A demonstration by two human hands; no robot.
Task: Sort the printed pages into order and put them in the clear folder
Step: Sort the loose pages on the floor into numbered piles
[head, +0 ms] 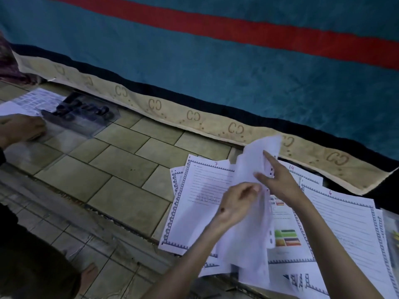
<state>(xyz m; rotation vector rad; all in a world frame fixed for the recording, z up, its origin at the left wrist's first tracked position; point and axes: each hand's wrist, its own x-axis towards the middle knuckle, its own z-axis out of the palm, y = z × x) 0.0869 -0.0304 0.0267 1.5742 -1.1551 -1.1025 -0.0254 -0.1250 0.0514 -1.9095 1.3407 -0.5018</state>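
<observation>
Printed pages with blue patterned borders lie fanned on the tiled floor at lower right: one marked 7 [200,182], one marked 14 [302,173], one marked 6 [349,223]. A page with coloured blocks [287,236] lies between them. Above this pile I hold up a sheaf of white sheets [252,160] with punched holes along one edge. My left hand [237,203] pinches the sheaf's edge with curled fingers. My right hand [278,180] lies against the raised sheet, index finger and thumb stretched out. A clear folder [86,119] with dark lettering lies far left.
Another person's hand [19,128] rests beside the clear folder, with a printed sheet [36,100] behind it. A teal blanket with a red stripe and beige trim [194,117] hangs along the back. A bare foot [88,275] shows at the bottom left.
</observation>
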